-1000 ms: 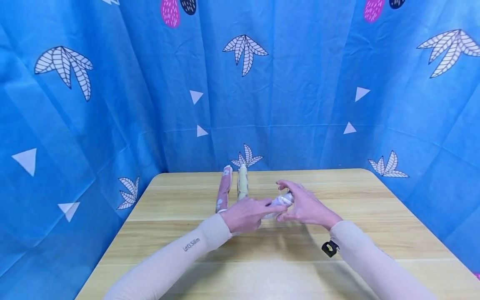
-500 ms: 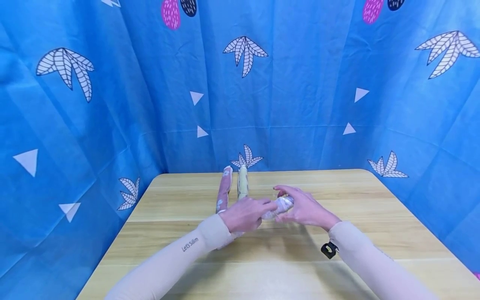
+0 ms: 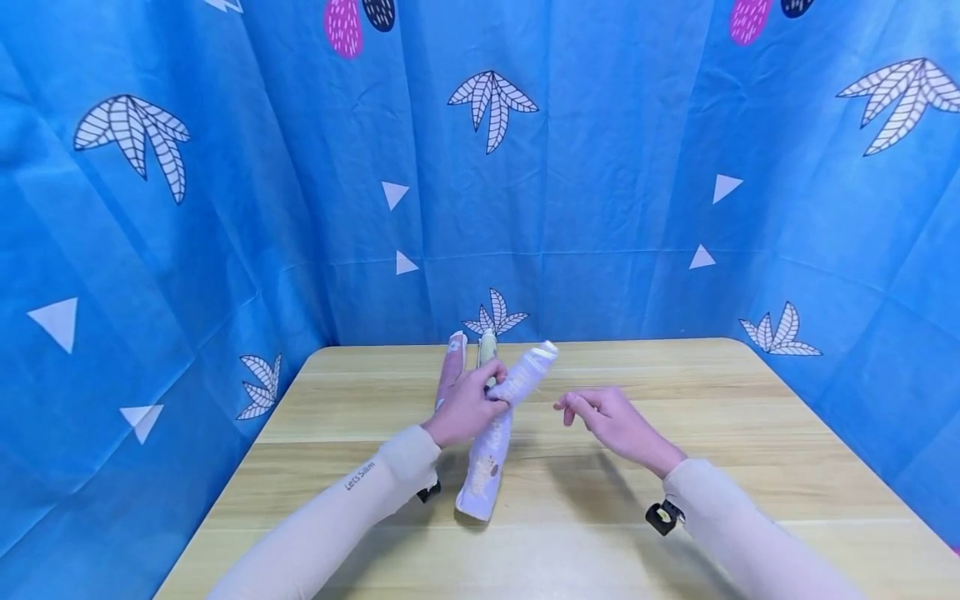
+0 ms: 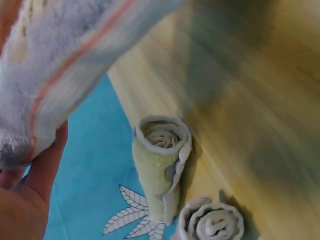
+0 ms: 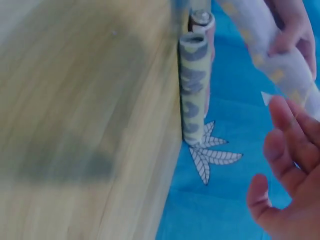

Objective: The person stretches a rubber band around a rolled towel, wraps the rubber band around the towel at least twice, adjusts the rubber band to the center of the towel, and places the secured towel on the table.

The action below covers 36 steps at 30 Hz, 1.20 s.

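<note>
My left hand (image 3: pixel 467 410) grips a rolled lavender towel (image 3: pixel 486 475) around its middle, with the thumb and fingers curled on it. The towel is tilted and bent slightly, its far end pointing up to the right. In the left wrist view, the towel (image 4: pixel 65 65) shows a white border with a pinkish stripe, above part of the hand (image 4: pixel 30 200). To the right of the towel, my right hand (image 3: pixel 615 423) hovers over the table, fingers loosely bent and nothing in them. The right wrist view shows that hand (image 5: pixel 295 180) apart from the towel (image 5: pixel 285 65).
Two other rolled towels lie side by side at the back of the wooden table (image 3: pixel 600 533): a pink one (image 3: pixel 452 364) and a pale green one (image 3: pixel 487 347), both partly behind the left hand. A blue patterned curtain (image 3: pixel 600 167) surrounds the table's back and sides.
Earlier, both hands were at the lavender towel's right end. The right hand has let go and drawn back; the left has shifted leftward and up, swinging the towel more upright.
</note>
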Each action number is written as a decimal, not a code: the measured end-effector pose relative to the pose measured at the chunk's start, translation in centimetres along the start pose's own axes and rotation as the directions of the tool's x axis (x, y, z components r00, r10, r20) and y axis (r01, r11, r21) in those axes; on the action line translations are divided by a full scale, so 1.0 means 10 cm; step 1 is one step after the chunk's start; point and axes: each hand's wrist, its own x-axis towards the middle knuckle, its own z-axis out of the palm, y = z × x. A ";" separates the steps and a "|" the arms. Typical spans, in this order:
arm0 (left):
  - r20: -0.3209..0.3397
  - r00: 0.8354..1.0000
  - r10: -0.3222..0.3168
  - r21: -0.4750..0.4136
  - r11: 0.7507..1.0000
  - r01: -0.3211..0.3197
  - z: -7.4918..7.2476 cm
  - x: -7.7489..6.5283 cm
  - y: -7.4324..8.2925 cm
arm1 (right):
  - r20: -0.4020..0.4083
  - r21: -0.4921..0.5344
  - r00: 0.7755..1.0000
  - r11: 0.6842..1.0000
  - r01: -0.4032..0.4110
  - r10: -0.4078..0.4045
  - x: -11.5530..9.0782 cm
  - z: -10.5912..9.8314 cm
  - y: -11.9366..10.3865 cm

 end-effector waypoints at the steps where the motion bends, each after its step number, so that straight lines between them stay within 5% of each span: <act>1: -0.016 1.000 -0.017 -0.058 0.998 0.016 0.00 0.00 0.00 | 0.028 -0.016 1.000 1.000 0.001 0.000 0.00 0.02 0.00; 6: 0.029 0.998 -0.054 -0.265 0.962 0.060 0.02 -0.05 0.09 | 0.123 -0.120 0.974 0.977 -0.174 0.188 0.06 0.13 0.03; 9: 0.079 0.996 -0.043 -0.343 0.937 0.068 0.04 -0.11 0.16 | -0.017 -0.038 0.939 0.938 -0.344 0.343 0.13 0.18 0.10; 11: 0.099 0.994 -0.037 -0.382 0.921 0.073 0.05 -0.16 0.20 | -0.162 0.157 0.894 0.905 -0.395 0.418 0.20 0.20 0.16; 13: 0.126 0.991 -0.037 -0.426 0.900 0.088 0.07 -0.20 0.23 | -0.258 0.419 0.846 0.843 -0.338 0.467 0.25 0.22 0.21; 15: 0.157 0.986 -0.048 -0.467 0.876 0.117 0.08 -0.24 0.24 | -0.290 0.649 0.825 0.733 -0.203 0.485 0.27 0.22 0.25; 17: 0.194 0.978 -0.079 -0.506 0.846 0.168 0.11 -0.27 0.23 | -0.267 0.787 0.848 0.611 -0.082 0.457 0.24 0.22 0.26; 19: 0.218 0.969 -0.117 -0.540 0.813 0.219 0.13 -0.27 0.20 | -0.233 0.830 0.894 0.558 -0.023 0.382 0.18 0.20 0.24; 21: 0.232 0.960 -0.157 -0.563 0.783 0.264 0.14 -0.26 0.16 | -0.201 0.813 0.941 0.583 0.005 0.271 0.11 0.19 0.21; 24: 0.259 0.948 -0.184 -0.549 0.779 0.301 0.15 -0.23 0.13 | -0.173 0.727 0.975 0.686 0.031 0.140 0.05 0.15 0.15; 32: 0.322 0.933 -0.159 -0.268 0.930 0.251 0.19 -0.20 0.25 | -0.081 0.445 0.996 0.895 -0.006 0.047 0.08 0.02 -0.03; 36: 0.340 0.925 -0.169 -0.145 0.962 0.229 0.17 -0.18 0.33 | 0.036 0.215 0.999 0.977 0.010 -0.018 0.19 -0.04 -0.16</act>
